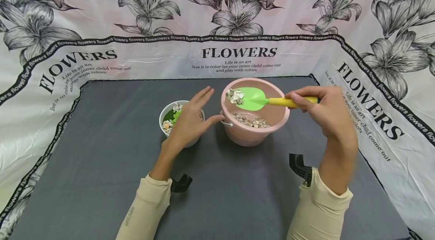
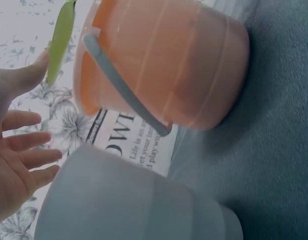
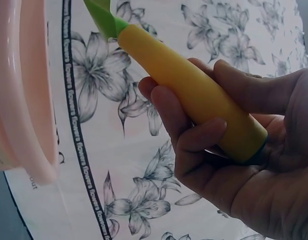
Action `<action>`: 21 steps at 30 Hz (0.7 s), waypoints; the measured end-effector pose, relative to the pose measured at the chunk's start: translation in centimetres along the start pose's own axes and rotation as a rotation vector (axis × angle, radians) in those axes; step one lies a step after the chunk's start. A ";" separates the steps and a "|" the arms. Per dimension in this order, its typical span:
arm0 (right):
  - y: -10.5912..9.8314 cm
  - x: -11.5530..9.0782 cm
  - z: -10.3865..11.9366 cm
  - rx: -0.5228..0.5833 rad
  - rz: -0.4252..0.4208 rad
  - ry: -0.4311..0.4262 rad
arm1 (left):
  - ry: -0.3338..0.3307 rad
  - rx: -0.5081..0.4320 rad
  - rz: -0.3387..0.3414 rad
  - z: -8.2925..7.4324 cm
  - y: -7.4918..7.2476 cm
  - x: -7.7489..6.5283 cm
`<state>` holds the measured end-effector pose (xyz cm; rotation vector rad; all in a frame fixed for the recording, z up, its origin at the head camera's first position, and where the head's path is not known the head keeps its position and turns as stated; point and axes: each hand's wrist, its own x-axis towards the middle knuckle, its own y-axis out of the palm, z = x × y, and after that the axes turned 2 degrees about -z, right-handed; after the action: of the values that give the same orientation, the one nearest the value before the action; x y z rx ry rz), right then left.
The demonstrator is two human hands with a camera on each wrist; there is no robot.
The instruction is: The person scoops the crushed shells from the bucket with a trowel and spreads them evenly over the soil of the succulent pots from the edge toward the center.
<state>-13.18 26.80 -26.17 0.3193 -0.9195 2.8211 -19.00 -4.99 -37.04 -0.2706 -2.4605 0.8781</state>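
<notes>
My right hand (image 1: 326,109) grips the yellow handle of a garden trowel (image 3: 179,85). The trowel's green blade (image 1: 253,99) is level above the pink bucket (image 1: 244,136), with a small heap of pale pebbles (image 1: 235,96) at its tip. More pebbles (image 1: 253,121) lie in the bottom of the bucket. My left hand (image 1: 190,124) is held over the white pot (image 1: 164,113), fingers extended and holding nothing. It partly hides a green plant (image 1: 174,116) and some pale stones in the pot. In the left wrist view the pot (image 2: 118,200) stands close to the bucket.
A grey cloth (image 1: 112,149) covers the table. White flower-printed fabric (image 1: 153,58) rises behind and at both sides. The bucket's grey-white carrying handle (image 2: 123,85) hangs down on the side facing the pot. Black wrist mounts (image 1: 300,168) protrude from the sleeves.
</notes>
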 end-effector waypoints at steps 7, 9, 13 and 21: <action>1.2 0.4 0.8 0.043 0.015 -0.022 | -0.043 -0.002 -0.020 0.8 -0.9 -0.9; 1.6 0.6 1.0 0.066 0.027 -0.035 | -0.049 0.002 -0.030 1.1 -1.2 -1.1; 2.4 0.8 1.5 0.126 0.063 -0.063 | -0.072 0.009 -0.048 1.6 -1.8 -1.7; 4.4 1.1 2.3 0.177 0.135 -0.068 | -0.098 -0.001 -0.089 2.9 -3.0 -3.2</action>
<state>-14.78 22.04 -26.55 0.3916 -0.7312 3.0410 -17.85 -9.94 -38.32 -0.1197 -2.5415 0.8704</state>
